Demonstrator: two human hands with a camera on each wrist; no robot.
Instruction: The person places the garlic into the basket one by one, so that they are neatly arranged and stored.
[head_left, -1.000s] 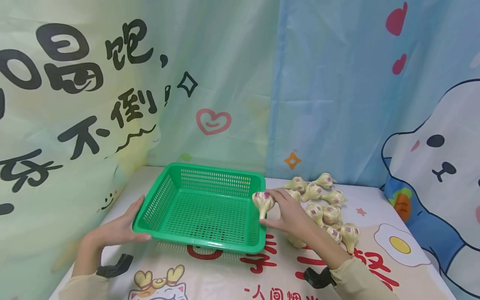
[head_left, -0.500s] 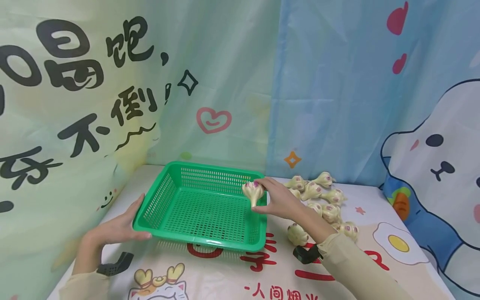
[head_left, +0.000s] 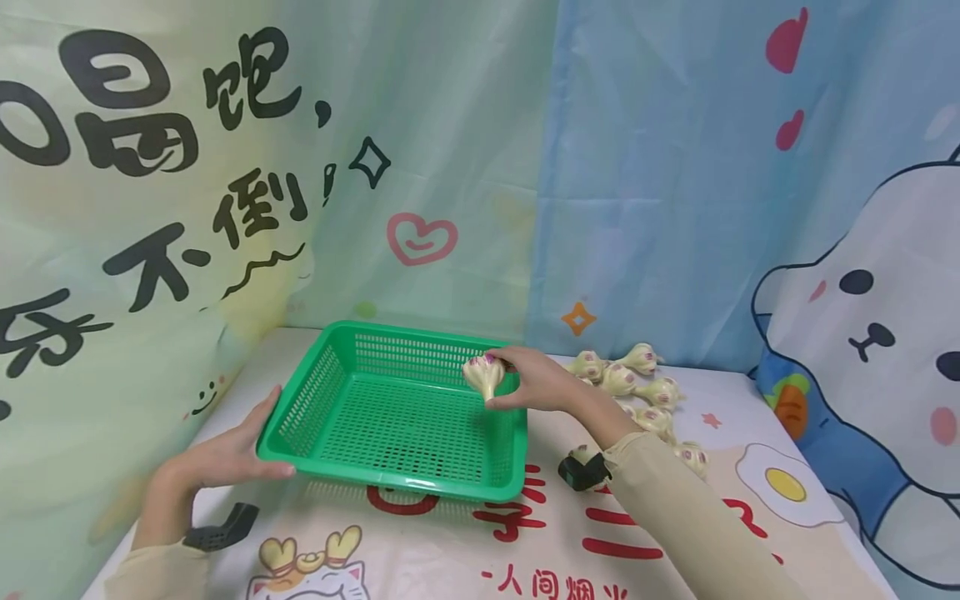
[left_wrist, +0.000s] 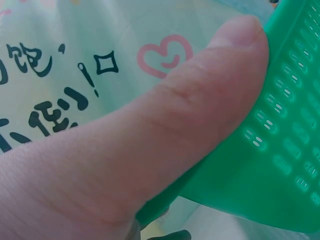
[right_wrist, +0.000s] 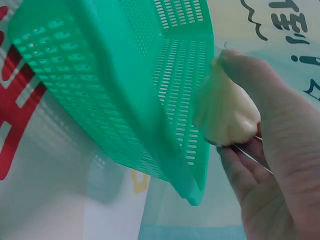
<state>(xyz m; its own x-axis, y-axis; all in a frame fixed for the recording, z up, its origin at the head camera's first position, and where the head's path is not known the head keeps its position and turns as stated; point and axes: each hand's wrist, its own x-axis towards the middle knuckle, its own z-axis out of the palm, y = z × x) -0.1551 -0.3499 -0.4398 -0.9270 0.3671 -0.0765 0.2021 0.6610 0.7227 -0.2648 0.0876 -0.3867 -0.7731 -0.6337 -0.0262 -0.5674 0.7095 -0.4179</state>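
In the head view my right hand (head_left: 536, 380) pinches a garlic bulb (head_left: 484, 377), purple at the top, its stem end pointing down. The bulb is above the right part of a green perforated basket (head_left: 397, 483). From the right wrist view, thumb and fingertips sit at opposite ends of the bulb (right_wrist: 225, 110), just beyond the basket's rim (right_wrist: 145, 125). My left hand (head_left: 225, 450) holds the basket's left side near the front corner. In the left wrist view the thumb (left_wrist: 200, 95) lies along the green rim, with the other fingers mostly hidden behind it.
Several more garlic bulbs (head_left: 619, 379) lie piled right of the basket, partly behind my right forearm. One bulb is largely covered by the black wrist device (head_left: 583, 472). A printed cloth (head_left: 555, 533) covers the table, and a curtain (head_left: 450, 167) hangs behind.
My right hand has carried the garlic bulb leftward and slightly up, from the basket's right rim to above its inside. The left hand stays at the basket's side.
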